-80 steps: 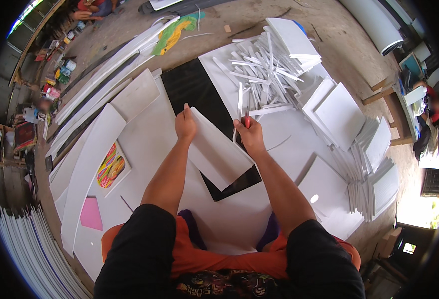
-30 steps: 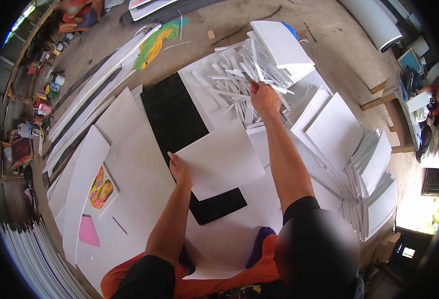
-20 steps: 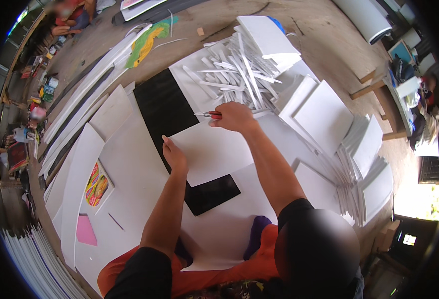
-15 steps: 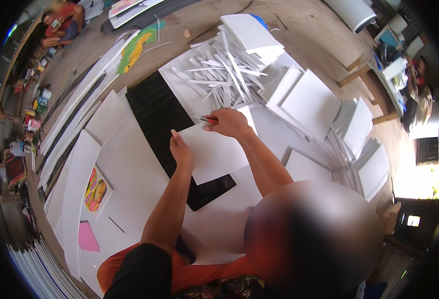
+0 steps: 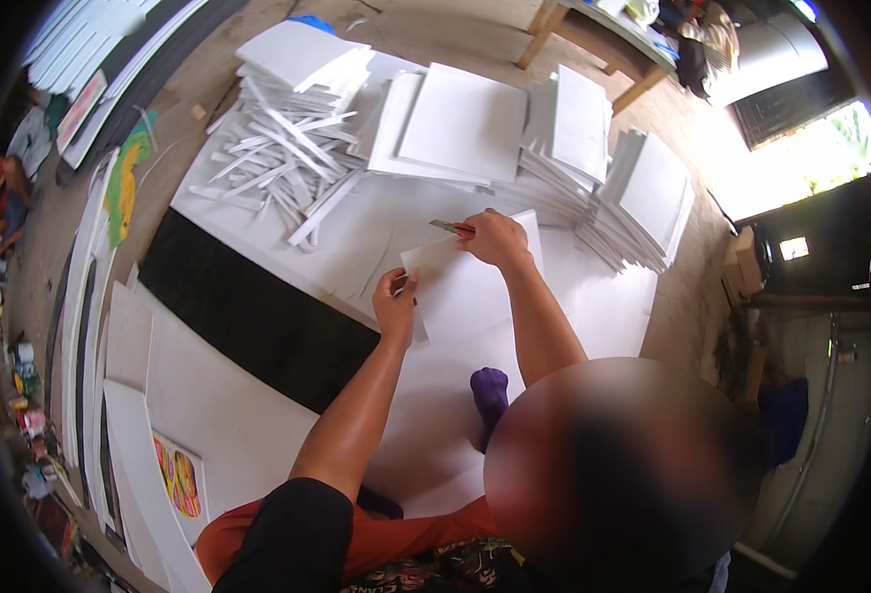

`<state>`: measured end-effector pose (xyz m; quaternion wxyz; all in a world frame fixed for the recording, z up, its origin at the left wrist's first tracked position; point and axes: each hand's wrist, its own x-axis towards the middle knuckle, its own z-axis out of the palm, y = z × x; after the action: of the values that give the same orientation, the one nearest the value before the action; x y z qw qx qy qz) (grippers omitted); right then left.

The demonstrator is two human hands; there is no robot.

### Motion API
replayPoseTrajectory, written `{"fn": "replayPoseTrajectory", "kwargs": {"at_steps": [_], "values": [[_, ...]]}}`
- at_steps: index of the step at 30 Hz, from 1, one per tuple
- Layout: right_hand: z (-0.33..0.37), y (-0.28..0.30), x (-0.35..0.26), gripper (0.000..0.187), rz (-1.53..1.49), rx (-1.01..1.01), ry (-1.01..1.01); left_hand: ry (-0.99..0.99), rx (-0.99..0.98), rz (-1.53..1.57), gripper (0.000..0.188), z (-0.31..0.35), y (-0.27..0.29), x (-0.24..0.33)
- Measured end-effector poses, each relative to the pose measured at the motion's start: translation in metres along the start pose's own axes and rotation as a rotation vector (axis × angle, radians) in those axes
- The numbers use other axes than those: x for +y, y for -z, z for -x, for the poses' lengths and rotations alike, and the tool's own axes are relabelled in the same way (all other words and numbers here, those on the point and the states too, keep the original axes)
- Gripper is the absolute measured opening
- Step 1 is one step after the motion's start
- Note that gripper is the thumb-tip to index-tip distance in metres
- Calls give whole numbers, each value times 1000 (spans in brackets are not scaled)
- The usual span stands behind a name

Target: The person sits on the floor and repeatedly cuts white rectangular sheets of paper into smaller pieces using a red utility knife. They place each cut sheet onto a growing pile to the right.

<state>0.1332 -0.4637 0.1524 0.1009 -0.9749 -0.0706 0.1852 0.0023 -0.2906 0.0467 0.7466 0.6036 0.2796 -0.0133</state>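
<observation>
My right hand [image 5: 496, 238] is closed around a cutter knife [image 5: 454, 228] with a red handle, its blade pointing left. Under that hand, a white rectangular sheet [image 5: 470, 282] is tilted over the white work surface, and my right fingers seem to touch its upper edge. At the sheet's left edge, the fingers of my left hand [image 5: 394, 306] pinch it. A long black strip [image 5: 257, 301] lies flat to the left of both hands, apart from the sheet.
Beyond my hands lie a heap of thin white offcuts [image 5: 282, 153] and several stacks of white sheets [image 5: 465, 119]. My foot in a purple sock [image 5: 490, 390] rests close below the sheet. Long boards [image 5: 129, 336] line the left side; a wooden table [image 5: 618, 40] stands at the back.
The white sheet has come off the black strip and moved right, with both hands on it. My view has turned rightward. The knife stays in my right hand.
</observation>
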Motion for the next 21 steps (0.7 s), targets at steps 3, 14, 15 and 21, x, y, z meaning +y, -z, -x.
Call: {"fn": "replayPoseTrajectory", "kwargs": {"at_steps": [3, 14, 15, 21], "values": [[11, -5, 39, 30, 4, 91, -105, 25, -188, -147, 55, 1, -28, -9], [7, -31, 88, 33, -260, 497, -194, 127, -546, -201, 74, 7, -88, -16], [1, -32, 79, 34, -346, 544, -228, 122, -549, -248, 73, 7, -84, -10], [-56, -6, 40, 47, -687, 604, -470, 16, -394, -241, 62, -20, -48, 20]]}}
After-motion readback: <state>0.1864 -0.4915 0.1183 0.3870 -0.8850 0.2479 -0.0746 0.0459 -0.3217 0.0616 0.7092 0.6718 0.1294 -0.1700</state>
